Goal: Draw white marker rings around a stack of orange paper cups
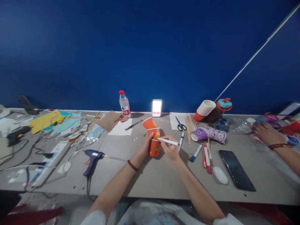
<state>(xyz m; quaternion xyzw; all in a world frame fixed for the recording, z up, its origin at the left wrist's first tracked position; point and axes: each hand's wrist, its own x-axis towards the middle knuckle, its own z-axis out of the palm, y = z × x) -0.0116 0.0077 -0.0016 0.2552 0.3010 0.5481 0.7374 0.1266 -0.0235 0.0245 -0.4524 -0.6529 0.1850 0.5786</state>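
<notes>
A stack of orange paper cups [153,137] is gripped by the left hand [147,144] near the middle of the grey surface [150,178], the fingers being wrapped around the side of it. A white marker [169,142] is held by the right hand [171,150] with fingers closed on it, and its tip is placed against the cups. A blue glue gun [92,159] is seen to the left, scissors [181,125] farther away, and a dark phone [236,170] to the right.

1. One head-worn view, looking forward and down across the table [150,181] toward the blue wall [150,47].
2. Near range: the forearms enter from the bottom edge.
3. No second view overlaps it.
</notes>
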